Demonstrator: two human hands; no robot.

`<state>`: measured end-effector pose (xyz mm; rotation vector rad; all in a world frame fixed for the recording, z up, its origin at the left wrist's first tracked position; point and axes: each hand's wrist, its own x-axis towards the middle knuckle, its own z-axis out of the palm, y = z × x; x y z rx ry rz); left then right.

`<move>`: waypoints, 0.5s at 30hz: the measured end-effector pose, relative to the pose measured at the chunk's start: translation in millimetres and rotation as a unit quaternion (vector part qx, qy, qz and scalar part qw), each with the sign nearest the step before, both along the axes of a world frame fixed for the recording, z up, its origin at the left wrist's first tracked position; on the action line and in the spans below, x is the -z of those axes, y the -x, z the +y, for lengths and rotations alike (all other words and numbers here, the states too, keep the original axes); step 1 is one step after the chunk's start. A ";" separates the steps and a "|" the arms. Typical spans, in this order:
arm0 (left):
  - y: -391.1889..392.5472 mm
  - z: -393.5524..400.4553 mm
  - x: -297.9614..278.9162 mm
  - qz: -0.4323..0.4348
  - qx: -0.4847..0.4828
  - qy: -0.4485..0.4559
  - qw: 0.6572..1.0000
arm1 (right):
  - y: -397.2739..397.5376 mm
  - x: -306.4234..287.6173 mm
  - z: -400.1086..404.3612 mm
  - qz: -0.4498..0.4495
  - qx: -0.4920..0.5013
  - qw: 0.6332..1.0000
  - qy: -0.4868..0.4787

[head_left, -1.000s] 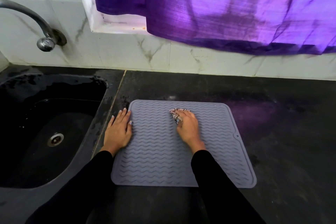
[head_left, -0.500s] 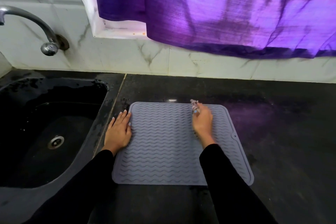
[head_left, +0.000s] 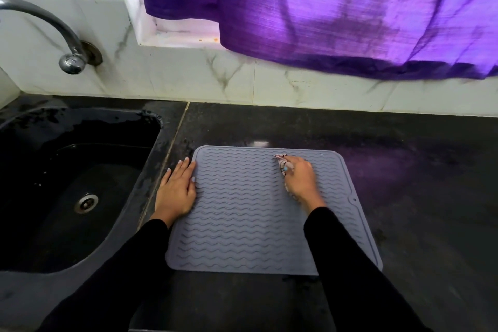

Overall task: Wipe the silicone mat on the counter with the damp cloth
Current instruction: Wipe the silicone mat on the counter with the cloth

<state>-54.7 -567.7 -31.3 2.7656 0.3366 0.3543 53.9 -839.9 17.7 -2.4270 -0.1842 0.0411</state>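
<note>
A grey silicone mat (head_left: 242, 210) with wavy ridges lies flat on the dark counter (head_left: 417, 183). My right hand (head_left: 300, 178) grips a small bunched pale patterned cloth (head_left: 281, 161) and presses it onto the mat near its far edge, right of centre. Most of the cloth is hidden under the hand. My left hand (head_left: 176, 190) lies flat with straight fingers on the mat's left edge, partly on the counter.
A black sink (head_left: 67, 183) with a drain sits to the left, under a metal tap (head_left: 68, 59). A purple curtain (head_left: 336, 13) hangs over the tiled wall behind the counter.
My right hand with the cloth swept rightward and farther along the mat's far part, then drew back slightly. The left hand stayed on the mat's left edge.
</note>
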 end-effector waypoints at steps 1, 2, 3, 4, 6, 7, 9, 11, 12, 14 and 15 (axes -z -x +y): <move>0.6 -0.1 -0.7 0.002 -0.001 0.000 1.000 | -0.9 -8.3 -3.8 0.049 0.015 0.993 -0.102; 1.4 -0.7 -1.7 0.003 -0.001 0.001 1.000 | -1.7 -17.4 -9.7 0.106 0.027 0.976 -0.189; 1.4 -1.2 -2.8 0.004 -0.001 0.003 1.000 | -3.6 -24.6 -16.1 0.156 0.035 0.956 -0.245; 1.1 -1.3 -3.4 0.007 -0.001 0.005 1.000 | -5.8 -31.5 -23.0 0.197 0.043 0.941 -0.271; 1.1 -1.9 -4.3 0.008 -0.001 0.005 1.000 | -8.4 -42.2 -33.8 0.207 0.065 0.938 -0.269; 1.1 -2.1 -4.3 0.007 -0.002 0.005 1.000 | -8.2 -43.5 -35.5 0.175 0.086 0.954 -0.226; 1.5 -1.0 -3.3 0.005 0.000 0.003 1.000 | -1.3 -35.9 -35.7 0.083 0.123 0.988 -0.053; 1.0 -0.3 -1.0 -0.003 0.002 0.002 1.000 | 14.2 -20.7 -32.4 0.015 0.129 0.989 0.072; 0.2 0.2 0.0 -0.007 0.003 0.002 1.000 | 20.2 -11.4 -30.2 -0.003 0.113 0.987 0.110; -0.2 0.7 1.1 -0.010 0.003 0.001 1.000 | 29.0 -1.3 -24.6 -0.026 0.091 0.980 0.173; -0.2 0.5 1.8 -0.010 0.002 -0.001 1.000 | 29.3 0.4 -23.2 -0.033 0.085 0.976 0.200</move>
